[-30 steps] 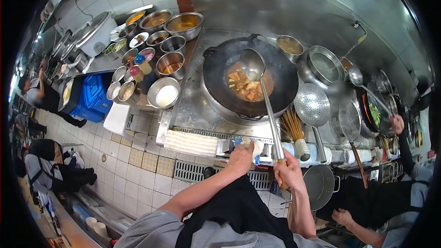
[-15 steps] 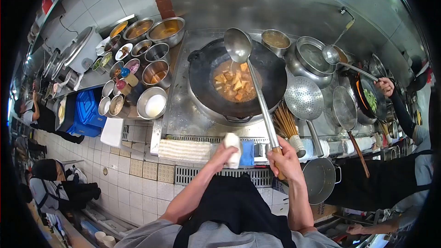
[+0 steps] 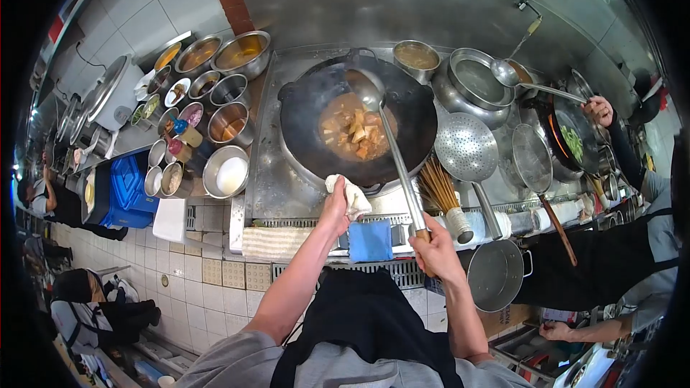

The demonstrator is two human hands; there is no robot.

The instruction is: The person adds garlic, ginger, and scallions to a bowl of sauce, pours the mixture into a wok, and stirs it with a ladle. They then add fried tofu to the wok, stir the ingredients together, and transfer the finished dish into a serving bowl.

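In front of me a large black wok (image 3: pixel 305 126) holds brown sauce with chunks of food (image 3: pixel 357 129) in the middle. My right hand (image 3: pixel 437 251) grips the wooden end of a long-handled ladle (image 3: pixel 397 154). The ladle's bowl hangs over the far part of the wok, just behind the food. My left hand (image 3: pixel 336 208) is closed around a folded white cloth (image 3: pixel 355 197), close to the wok's near rim. Below that cloth a blue cloth (image 3: pixel 370 241) hangs on the stove's front rail, beside a striped towel (image 3: pixel 277 242).
To the left stand several metal bowls (image 3: pixel 244 50) of sauces and ingredients and some squeeze bottles (image 3: pixel 188 134). On the right are a bamboo brush (image 3: pixel 440 190), a perforated skimmer (image 3: pixel 466 147) and a deep pot (image 3: pixel 496 273). Another person's hand (image 3: pixel 598 110) holds a ladle over a second wok.
My left hand has moved forward with the white cloth toward the wok's near rim. The ladle's bowl is lower, nearer the wok's far inner side. The view has shifted slightly.
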